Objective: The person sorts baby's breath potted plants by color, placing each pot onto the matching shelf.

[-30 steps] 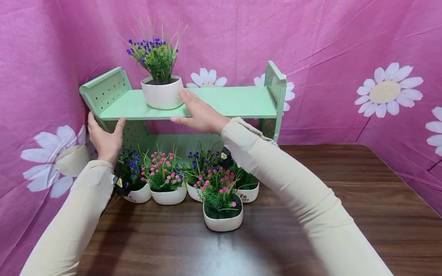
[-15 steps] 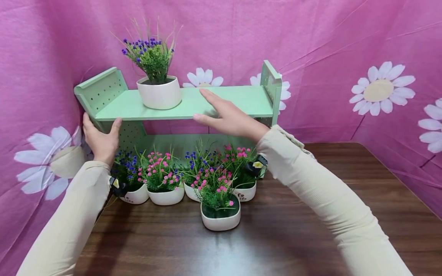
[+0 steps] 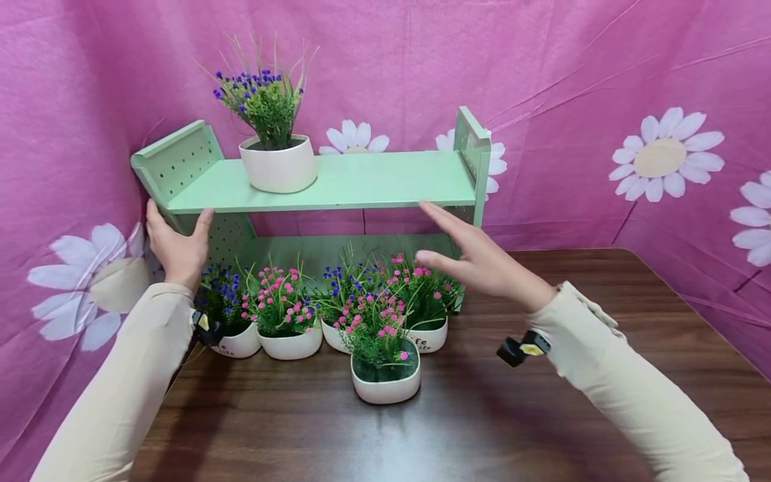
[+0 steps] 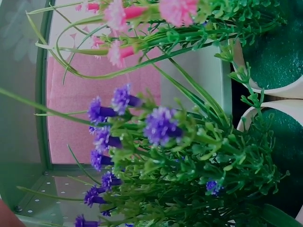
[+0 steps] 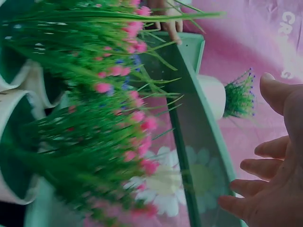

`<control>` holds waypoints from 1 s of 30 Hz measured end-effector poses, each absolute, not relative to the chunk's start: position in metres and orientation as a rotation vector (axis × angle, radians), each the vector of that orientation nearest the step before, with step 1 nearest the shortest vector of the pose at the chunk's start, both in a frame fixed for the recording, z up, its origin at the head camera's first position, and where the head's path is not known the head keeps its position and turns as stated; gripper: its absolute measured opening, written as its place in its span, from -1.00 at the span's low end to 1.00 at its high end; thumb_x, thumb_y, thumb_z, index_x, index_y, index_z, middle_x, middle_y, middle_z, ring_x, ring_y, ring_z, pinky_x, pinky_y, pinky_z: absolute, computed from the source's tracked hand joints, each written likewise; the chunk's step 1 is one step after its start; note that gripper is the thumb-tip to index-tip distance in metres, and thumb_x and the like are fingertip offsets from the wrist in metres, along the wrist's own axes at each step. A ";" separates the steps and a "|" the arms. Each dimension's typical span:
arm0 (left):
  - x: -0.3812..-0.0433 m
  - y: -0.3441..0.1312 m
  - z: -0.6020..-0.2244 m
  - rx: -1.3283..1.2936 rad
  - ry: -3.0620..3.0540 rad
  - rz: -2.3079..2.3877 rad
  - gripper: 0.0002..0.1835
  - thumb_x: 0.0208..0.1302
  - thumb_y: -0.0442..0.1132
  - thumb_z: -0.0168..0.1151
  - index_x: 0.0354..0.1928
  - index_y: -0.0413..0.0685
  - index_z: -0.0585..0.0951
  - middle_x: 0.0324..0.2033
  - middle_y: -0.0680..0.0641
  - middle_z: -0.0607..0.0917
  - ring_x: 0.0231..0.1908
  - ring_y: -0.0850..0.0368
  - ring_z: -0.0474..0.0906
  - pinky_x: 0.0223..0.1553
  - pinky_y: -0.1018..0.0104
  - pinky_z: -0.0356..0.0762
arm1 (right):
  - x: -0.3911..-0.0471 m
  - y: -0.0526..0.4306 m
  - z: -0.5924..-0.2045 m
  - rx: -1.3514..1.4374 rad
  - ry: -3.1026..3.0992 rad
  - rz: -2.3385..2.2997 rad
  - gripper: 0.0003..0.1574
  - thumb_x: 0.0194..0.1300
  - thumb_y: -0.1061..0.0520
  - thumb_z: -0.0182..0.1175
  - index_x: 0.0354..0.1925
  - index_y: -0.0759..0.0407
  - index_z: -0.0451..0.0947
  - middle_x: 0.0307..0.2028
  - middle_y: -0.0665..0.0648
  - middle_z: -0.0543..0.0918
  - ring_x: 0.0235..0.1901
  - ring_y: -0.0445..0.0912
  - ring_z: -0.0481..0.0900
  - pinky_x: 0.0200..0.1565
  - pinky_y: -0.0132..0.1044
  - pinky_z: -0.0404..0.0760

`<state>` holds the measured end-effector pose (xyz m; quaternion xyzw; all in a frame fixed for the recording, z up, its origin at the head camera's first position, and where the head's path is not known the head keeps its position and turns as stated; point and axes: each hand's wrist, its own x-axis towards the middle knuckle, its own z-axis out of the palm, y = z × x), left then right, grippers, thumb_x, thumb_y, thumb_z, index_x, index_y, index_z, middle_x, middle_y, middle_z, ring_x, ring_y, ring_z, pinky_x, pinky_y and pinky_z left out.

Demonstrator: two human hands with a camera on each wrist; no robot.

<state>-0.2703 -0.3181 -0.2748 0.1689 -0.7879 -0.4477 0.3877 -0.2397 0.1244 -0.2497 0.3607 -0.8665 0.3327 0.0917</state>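
A light green two-tier shelf [image 3: 385, 175] stands on the table, its end panels dotted with holes. My left hand [image 3: 179, 251] holds its left end panel, thumb on the inner side and fingers on the outer. On the top tier, left of centre, sits a white pot [image 3: 278, 166] of purple-blue flowers. My right hand [image 3: 482, 258] hangs in the air before the shelf's right end, fingers extended and nothing in them. Below it stands a white pot [image 3: 429, 338] of pink flowers. The right wrist view shows the right hand [image 5: 270, 179] apart from the shelf.
Before the shelf stand more white flower pots in a row, including a pink-flowered pot [image 3: 292, 345] and a blue-flowered pot [image 3: 241, 343]. Another pink-flowered pot [image 3: 385, 390] sits nearer on the wooden table [image 3: 602, 348]. Pink cloth [image 3: 566, 53] with daisies hangs behind.
My right hand has left the side of the pot on the top tier and moved right and down. My left hand stays at the left panel; the pots stay put.
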 end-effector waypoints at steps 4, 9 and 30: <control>-0.271 -0.318 -0.276 0.426 -2.004 -1.127 -0.01 0.17 0.13 0.28 0.50 0.02 -0.03 0.46 -0.06 0.09 0.43 0.14 -0.02 0.35 0.46 -0.16 | -0.229 0.145 -0.269 0.979 -2.588 1.018 -0.03 0.30 -0.11 0.22 0.50 -0.27 -0.08 0.48 -0.03 0.02 0.40 -0.02 0.13 0.21 0.05 0.36; -0.273 -0.319 -0.276 0.426 -2.010 -1.128 -0.01 0.17 0.14 0.28 0.51 0.05 -0.04 0.46 -0.04 0.08 0.43 0.16 -0.03 0.35 0.46 -0.16 | -0.217 0.168 -0.291 0.887 -2.603 1.042 0.02 0.26 -0.03 0.28 0.49 -0.30 -0.07 0.48 0.07 0.06 0.43 0.07 0.06 0.30 0.19 0.15; -0.273 -0.320 -0.276 0.432 -2.009 -1.133 0.00 0.17 0.16 0.27 0.51 0.04 -0.04 0.46 -0.05 0.07 0.43 0.18 -0.04 0.34 0.49 -0.17 | -0.195 0.195 -0.394 0.714 -2.645 1.256 0.01 0.19 0.06 0.35 0.47 0.14 0.06 0.41 0.28 0.18 0.30 0.24 0.27 0.23 0.02 0.35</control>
